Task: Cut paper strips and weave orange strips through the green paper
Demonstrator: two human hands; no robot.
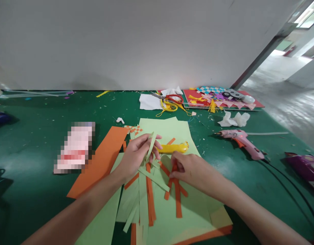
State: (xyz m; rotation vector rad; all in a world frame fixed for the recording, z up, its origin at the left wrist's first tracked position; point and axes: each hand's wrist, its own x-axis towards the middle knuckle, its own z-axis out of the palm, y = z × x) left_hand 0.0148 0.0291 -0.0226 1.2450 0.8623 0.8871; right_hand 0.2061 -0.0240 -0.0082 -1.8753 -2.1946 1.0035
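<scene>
My left hand (136, 154) is closed in a pinch on a light green paper strip (151, 146) that stands up between its fingers. My right hand (190, 169) pinches the top of an orange paper strip (177, 200) lying on a light green paper sheet (169, 131). Several more orange and green strips (148, 194) lie crossed between the two hands. A yellow utility knife (173, 148) rests on the sheet just beyond my fingers. A small woven orange and green patch (135, 129) sits at the sheet's far left corner.
An orange paper sheet (100, 161) lies to the left on the green table (36, 143). A pink glue gun (242, 140) with a black cord lies to the right. Red scissors (172, 98), yellow cord and a red board with paper crafts (218, 98) are at the back.
</scene>
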